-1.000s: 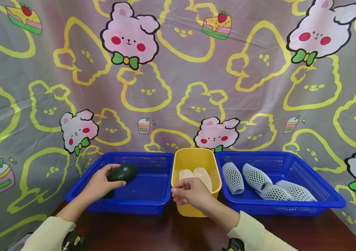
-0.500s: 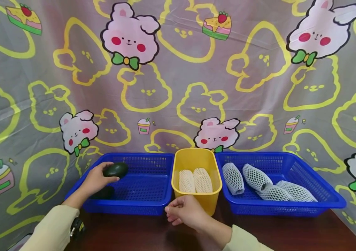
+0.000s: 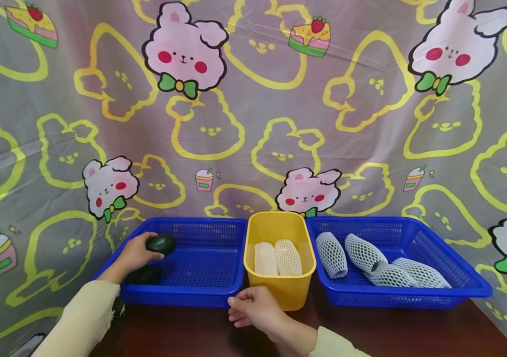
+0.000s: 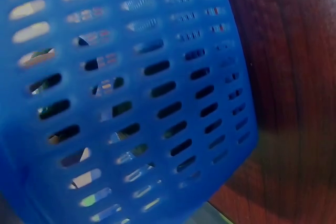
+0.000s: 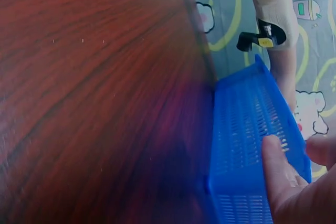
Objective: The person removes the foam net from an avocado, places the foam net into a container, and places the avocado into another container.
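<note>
In the head view my left hand (image 3: pixel 136 255) grips a dark green avocado (image 3: pixel 161 245) above the left part of a blue basket (image 3: pixel 209 291). Another dark green avocado (image 3: pixel 145 274) lies below it in the same basket, partly behind my forearm. My right hand (image 3: pixel 255 310) hovers in front of a yellow bin (image 3: pixel 280 283), its fingers loosely bent and holding nothing. Two cream foam net sleeves (image 3: pixel 265 258) stand side by side in that bin. The left wrist view is filled by the basket's slotted wall (image 4: pixel 152 85), which hides the left hand there.
Right of the bin, a second blue basket (image 3: pixel 396 298) holds several white foam net sleeves (image 3: pixel 331 254); darker tones show through their mesh. All containers stand in a row on a dark red-brown table (image 3: pixel 182 329). A printed curtain (image 3: pixel 244 109) hangs behind and at the sides.
My left hand has carried the avocado a little leftward, and the second avocado has come into sight. My right hand has moved down and left, away from the front of the yellow bin's opening.
</note>
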Action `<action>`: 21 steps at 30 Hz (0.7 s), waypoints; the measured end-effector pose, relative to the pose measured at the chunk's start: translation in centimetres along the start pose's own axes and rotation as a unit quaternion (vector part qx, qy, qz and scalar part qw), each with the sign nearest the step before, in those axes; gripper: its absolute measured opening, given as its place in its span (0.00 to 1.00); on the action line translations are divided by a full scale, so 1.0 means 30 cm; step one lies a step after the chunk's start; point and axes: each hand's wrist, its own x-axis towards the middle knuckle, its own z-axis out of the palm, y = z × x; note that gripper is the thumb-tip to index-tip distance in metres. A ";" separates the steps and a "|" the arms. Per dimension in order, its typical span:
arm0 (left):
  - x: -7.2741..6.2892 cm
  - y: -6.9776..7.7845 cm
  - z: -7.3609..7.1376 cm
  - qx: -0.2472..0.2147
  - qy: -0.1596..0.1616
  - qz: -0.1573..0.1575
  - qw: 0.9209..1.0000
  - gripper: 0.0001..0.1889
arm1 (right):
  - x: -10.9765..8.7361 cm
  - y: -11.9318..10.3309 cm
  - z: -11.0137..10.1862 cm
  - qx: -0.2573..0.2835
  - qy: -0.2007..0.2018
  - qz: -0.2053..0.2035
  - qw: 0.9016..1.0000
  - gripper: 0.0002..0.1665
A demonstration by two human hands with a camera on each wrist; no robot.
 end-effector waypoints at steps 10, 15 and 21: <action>0.029 -0.006 0.006 0.018 -0.016 -0.001 1.000 0.34 | 0.004 -0.002 0.027 0.064 0.034 0.005 0.997 0.15; 0.044 -0.017 0.019 0.029 -0.026 -0.004 0.999 0.34 | 0.010 0.000 0.033 0.079 0.041 0.016 0.996 0.14; 0.055 -0.038 0.032 0.047 -0.037 -0.012 0.998 0.35 | 0.020 0.005 0.033 0.088 0.044 0.025 0.995 0.13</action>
